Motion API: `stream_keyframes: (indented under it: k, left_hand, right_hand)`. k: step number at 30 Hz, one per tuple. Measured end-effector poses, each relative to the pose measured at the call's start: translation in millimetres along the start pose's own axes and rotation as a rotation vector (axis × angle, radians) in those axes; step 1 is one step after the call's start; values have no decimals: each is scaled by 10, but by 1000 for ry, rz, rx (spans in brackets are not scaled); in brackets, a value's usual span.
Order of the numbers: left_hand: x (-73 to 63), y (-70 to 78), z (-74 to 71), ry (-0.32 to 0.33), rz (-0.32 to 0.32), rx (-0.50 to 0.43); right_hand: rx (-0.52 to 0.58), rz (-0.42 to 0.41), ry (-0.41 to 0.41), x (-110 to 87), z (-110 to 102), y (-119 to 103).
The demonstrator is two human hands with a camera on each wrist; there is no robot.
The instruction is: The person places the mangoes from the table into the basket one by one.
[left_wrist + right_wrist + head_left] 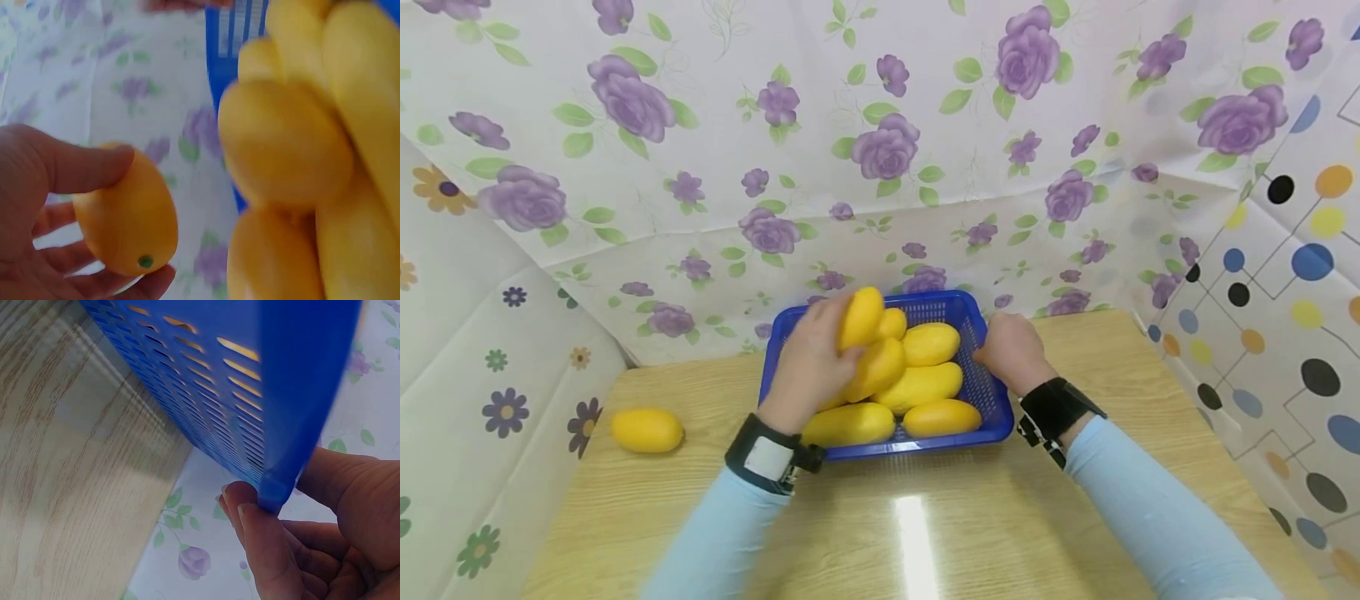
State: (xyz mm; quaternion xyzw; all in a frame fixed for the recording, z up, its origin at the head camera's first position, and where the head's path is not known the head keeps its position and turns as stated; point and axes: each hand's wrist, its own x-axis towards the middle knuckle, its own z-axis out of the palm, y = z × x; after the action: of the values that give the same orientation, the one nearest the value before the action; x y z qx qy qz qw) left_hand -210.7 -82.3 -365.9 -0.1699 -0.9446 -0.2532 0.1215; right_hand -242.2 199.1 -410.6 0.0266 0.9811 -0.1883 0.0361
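Note:
My left hand (812,358) is over the left part of a blue plastic basket (917,448) and holds a smooth yellow oval fruit (862,317). In the left wrist view, the thumb lies across this fruit (128,215) and the fingers curl beneath it; a small green spot marks its end. Several more yellow fruits (931,343) are heaped in the basket, the left ones partly hidden by my hand. My right hand (1011,352) pinches the basket's right rim, thumb on one side and fingers on the other, as the right wrist view shows.
A single yellow fruit (647,430) lies on the wooden table (700,517), left of the basket. Directly behind the basket hangs a flowered cloth (880,150). Patterned cloths also bound the left and the right (1300,333) sides.

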Motion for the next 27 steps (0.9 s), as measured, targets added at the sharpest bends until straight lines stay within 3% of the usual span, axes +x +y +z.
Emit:
stream_keyframes:
  k: [5,9,16,27]
  left_hand:
    - [16,184,251,-182,114,30]
    - [-2,301,400,-282,180,60]
    - [-47,437,548,-362,249,95]
    - [-21,529,689,-423,270,151]
  right_hand:
    - [3,3,-6,-6,-6,-11]
    - [-2,1,-10,2,-5,-11]
    - [-28,-8,5,2,-10,-8]
    - [-34,-22,25,7,13,-12]
